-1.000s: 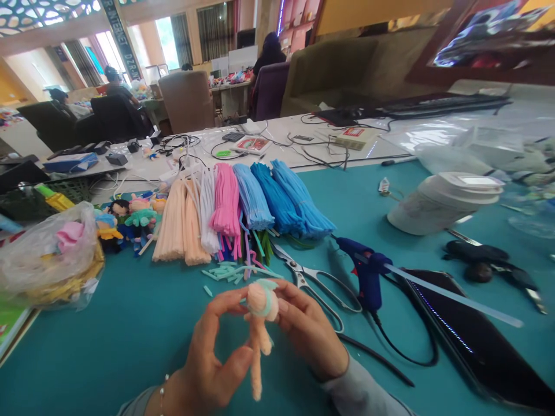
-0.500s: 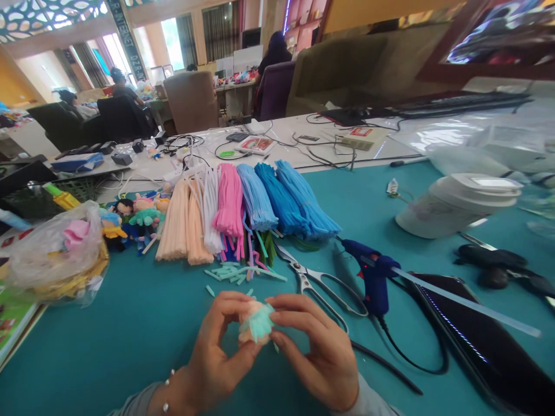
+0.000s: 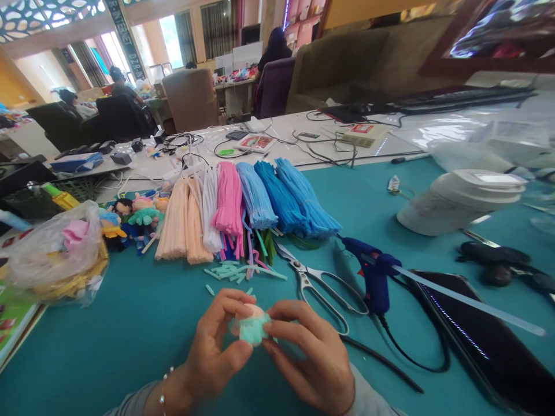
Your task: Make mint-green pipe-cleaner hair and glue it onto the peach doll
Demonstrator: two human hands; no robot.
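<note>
A small peach and mint-green fuzzy pipe-cleaner piece (image 3: 254,330) is held between both hands above the teal mat (image 3: 143,346). My left hand (image 3: 219,341) pinches its left side between thumb and fingers. From the right, my right hand (image 3: 310,352) grips the mint part with its fingertips. The fingers cover some of the piece, and its details are blurred. Just beyond the hands lie several cut mint pipe-cleaner bits (image 3: 232,270). To their right rest silver scissors (image 3: 310,274) with the blades apart.
Pipe-cleaner bundles in peach (image 3: 184,222), pink (image 3: 229,199) and blue (image 3: 303,202) lie behind. A blue glue gun (image 3: 375,277), a dark tablet-like device (image 3: 485,341) and a white lidded cup (image 3: 455,202) are at right. Small dolls (image 3: 139,216) and a plastic bag (image 3: 56,248) are at left.
The fuzzy piece has turned in my fingers and now shows its mint part lower, with peach above. Both hands have shifted slightly, still gripping it.
</note>
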